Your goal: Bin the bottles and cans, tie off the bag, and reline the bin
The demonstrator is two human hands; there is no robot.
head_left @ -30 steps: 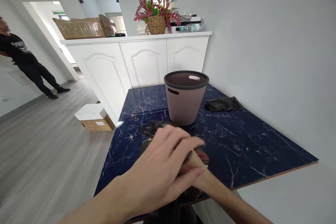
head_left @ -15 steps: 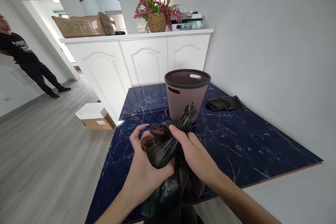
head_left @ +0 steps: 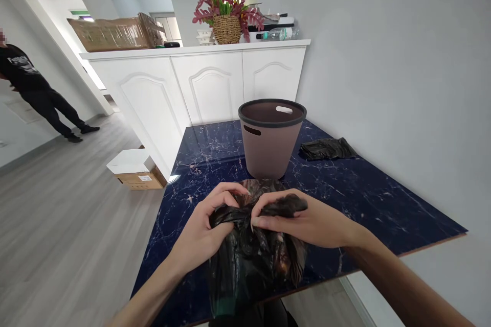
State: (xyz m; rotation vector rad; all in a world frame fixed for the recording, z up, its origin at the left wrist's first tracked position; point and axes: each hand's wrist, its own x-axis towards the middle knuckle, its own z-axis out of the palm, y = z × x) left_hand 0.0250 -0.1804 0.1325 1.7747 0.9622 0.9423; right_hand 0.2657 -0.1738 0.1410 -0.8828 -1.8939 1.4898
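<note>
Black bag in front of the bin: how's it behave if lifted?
The black bag is probably floppy, given its wrinkles. Likely to sag: its sides bulge unevenly. Perhaps tear-prone, as it looks see-through in places.

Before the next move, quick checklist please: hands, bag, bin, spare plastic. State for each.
1. Left grip on the black bag: ok, holding bunched plastic.
2. Right grip on the same bag: ok, pinching bunched plastic.
3. Bag top sealed: cannot tell, fingers cover part of it.
4. Bag fully on the table: cannot tell, it hides part of the near edge.
5. Bin upright: ok.
6. Folded black plastic clear of both hands: ok, right of the bin.
</note>
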